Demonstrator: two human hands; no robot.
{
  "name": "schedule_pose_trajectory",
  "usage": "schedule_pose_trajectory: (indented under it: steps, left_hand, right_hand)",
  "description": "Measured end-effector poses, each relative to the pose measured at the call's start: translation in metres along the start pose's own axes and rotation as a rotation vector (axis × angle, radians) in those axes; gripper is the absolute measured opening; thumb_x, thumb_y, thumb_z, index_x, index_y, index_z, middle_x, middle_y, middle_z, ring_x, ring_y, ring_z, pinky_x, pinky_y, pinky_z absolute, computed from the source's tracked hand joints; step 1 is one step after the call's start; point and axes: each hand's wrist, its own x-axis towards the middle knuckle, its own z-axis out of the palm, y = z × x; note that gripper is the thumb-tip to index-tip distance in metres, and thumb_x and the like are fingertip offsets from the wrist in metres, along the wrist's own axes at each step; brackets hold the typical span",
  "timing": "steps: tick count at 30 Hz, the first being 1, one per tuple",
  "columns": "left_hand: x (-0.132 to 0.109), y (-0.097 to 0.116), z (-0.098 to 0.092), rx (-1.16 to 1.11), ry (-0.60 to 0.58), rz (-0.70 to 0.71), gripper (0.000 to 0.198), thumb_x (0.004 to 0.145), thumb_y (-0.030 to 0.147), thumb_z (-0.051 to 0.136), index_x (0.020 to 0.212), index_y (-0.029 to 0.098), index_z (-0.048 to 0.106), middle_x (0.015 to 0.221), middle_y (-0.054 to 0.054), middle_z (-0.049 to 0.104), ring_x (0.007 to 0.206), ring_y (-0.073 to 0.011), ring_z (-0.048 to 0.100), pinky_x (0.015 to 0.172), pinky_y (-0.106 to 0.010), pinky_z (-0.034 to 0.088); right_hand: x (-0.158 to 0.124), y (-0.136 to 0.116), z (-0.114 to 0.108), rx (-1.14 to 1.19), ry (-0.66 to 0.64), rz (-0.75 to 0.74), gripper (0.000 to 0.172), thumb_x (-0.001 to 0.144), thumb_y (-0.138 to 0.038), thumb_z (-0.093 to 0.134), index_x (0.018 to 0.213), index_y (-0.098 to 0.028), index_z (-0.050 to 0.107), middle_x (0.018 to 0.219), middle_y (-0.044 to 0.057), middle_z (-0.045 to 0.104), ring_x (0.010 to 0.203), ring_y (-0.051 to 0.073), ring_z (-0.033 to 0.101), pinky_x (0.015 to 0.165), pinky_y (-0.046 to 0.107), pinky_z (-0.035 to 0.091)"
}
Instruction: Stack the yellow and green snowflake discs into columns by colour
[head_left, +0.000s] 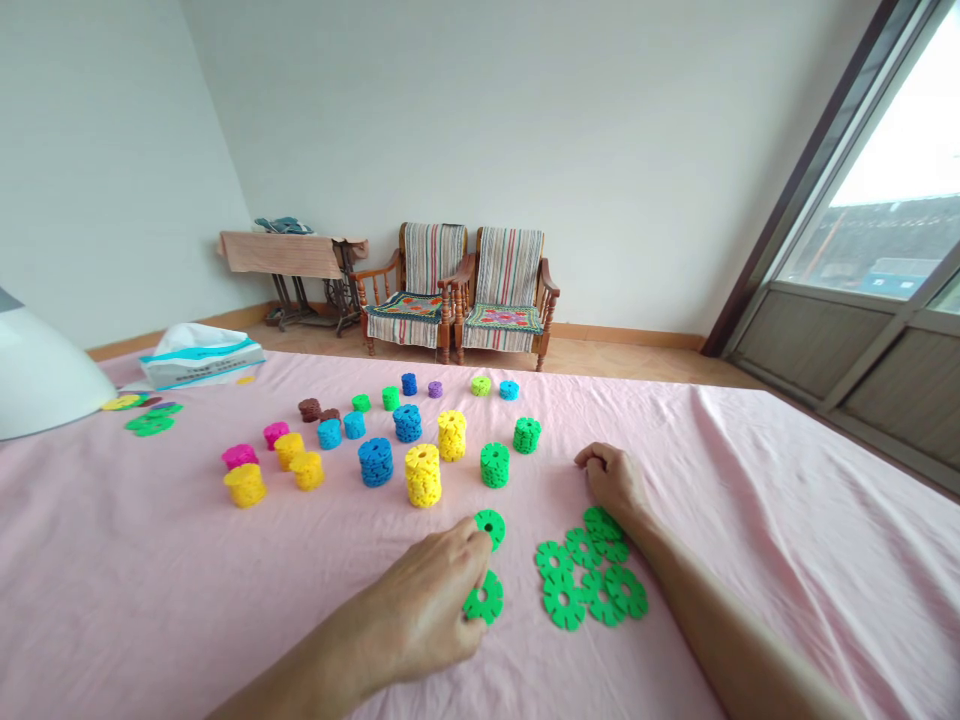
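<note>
Lower centre: my left hand (435,605), fingers half-curled, pinches a green disc (491,527); my right hand (615,482) rests loosely fisted, apparently empty, near loose green discs (592,580) laid flat within reach; colour-sorted stacks (424,475) stand behind

Stacks of discs (422,475) stand in loose rows across the middle of the surface (787,520). Toward the near edge, right of centre, a cluster of flat discs (589,585) lies spread; the right hand (615,482) rests just behind it, the left hand (431,600) to its left, touching two single discs (491,527). A bag (201,355) lies at the far left corner. Beyond the far edge stand two armchairs (457,290), a side table (289,255) to their left.
</note>
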Motion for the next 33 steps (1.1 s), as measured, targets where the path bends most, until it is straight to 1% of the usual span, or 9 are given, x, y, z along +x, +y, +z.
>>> schedule_pose_trajectory:
  steps: [7,12,15,19,21,24,26,29,33]
  left_hand:
    - [0.0,-0.005,-0.002,-0.094,-0.016,0.004,0.021,0.062,0.015,0.052,0.083,0.021,0.048,0.085,0.0,0.05,0.08,-0.0176,0.05,0.069,-0.026,0.038]
    - [-0.001,-0.003,-0.009,-0.114,-0.031,0.009,0.02,0.059,0.013,0.054,0.075,0.02,0.046,0.08,0.002,0.05,0.074,-0.0156,0.049,0.062,-0.025,0.035]
    - [0.004,-0.004,-0.01,-0.213,-0.023,-0.004,0.013,0.062,0.01,0.051,0.066,0.019,0.042,0.066,0.005,0.046,0.064,-0.013,0.047,0.054,-0.024,0.03]
    - [0.018,-0.01,-0.007,-0.653,0.054,-0.142,0.004,0.075,0.02,0.049,0.073,0.019,0.046,0.061,0.005,0.047,0.053,-0.0115,0.052,0.047,-0.021,0.036]
    - [0.023,-0.014,-0.007,-0.821,0.123,-0.175,0.009,0.08,0.025,0.05,0.082,0.017,0.05,0.066,0.003,0.052,0.053,-0.0117,0.055,0.048,-0.022,0.041]
    - [0.026,-0.017,-0.008,-0.867,0.224,-0.134,0.017,0.079,0.026,0.056,0.093,0.015,0.054,0.069,0.002,0.055,0.055,-0.0107,0.055,0.051,-0.022,0.042]
    - [0.026,-0.018,-0.008,-0.852,0.279,-0.116,0.021,0.079,0.024,0.057,0.097,0.015,0.054,0.067,0.003,0.054,0.054,-0.0103,0.055,0.051,-0.021,0.042]
    - [0.026,-0.017,-0.007,-0.828,0.331,-0.107,0.026,0.079,0.022,0.058,0.103,0.015,0.052,0.066,0.004,0.053,0.053,-0.0101,0.054,0.05,-0.021,0.041]
    - [0.026,-0.015,-0.006,-0.859,0.29,-0.092,0.025,0.079,0.02,0.056,0.103,0.015,0.05,0.067,0.003,0.054,0.054,-0.0108,0.055,0.05,-0.021,0.043]
  right_hand:
    - [-0.008,-0.015,-0.004,0.002,0.016,-0.08,0.028,0.073,-0.012,0.037,0.068,-0.019,0.064,0.073,0.004,0.065,0.069,0.017,0.061,0.068,0.027,0.043]
    - [-0.019,-0.042,-0.007,0.014,0.05,-0.341,0.027,0.077,-0.008,0.039,0.075,-0.018,0.064,0.075,0.006,0.062,0.075,0.019,0.058,0.071,0.031,0.044]
    - [-0.029,-0.063,-0.009,0.053,0.034,-0.473,0.028,0.079,-0.005,0.038,0.081,-0.018,0.063,0.078,0.007,0.061,0.079,0.02,0.057,0.073,0.033,0.044]
    - [-0.047,-0.095,-0.013,0.167,-0.077,-0.608,0.025,0.083,-0.01,0.043,0.101,-0.018,0.058,0.095,0.009,0.059,0.088,0.02,0.056,0.079,0.035,0.047]
    - [-0.056,-0.11,-0.017,0.182,-0.182,-0.653,0.034,0.083,-0.015,0.048,0.117,-0.018,0.051,0.108,0.011,0.056,0.099,0.022,0.054,0.086,0.038,0.046]
    - [-0.064,-0.126,-0.021,0.19,-0.331,-0.694,0.053,0.081,-0.02,0.055,0.132,-0.021,0.038,0.12,0.011,0.052,0.111,0.024,0.049,0.092,0.042,0.044]
    - [-0.067,-0.131,-0.021,0.214,-0.386,-0.69,0.059,0.08,-0.021,0.057,0.135,-0.023,0.034,0.122,0.011,0.051,0.111,0.025,0.049,0.092,0.042,0.044]
    - [-0.067,-0.131,-0.019,0.236,-0.398,-0.657,0.06,0.081,-0.023,0.058,0.136,-0.024,0.033,0.118,0.01,0.052,0.106,0.024,0.052,0.089,0.042,0.046]
    - [-0.069,-0.126,-0.011,0.246,-0.394,-0.653,0.051,0.082,-0.024,0.059,0.13,-0.023,0.042,0.113,0.01,0.055,0.102,0.024,0.054,0.087,0.04,0.046]
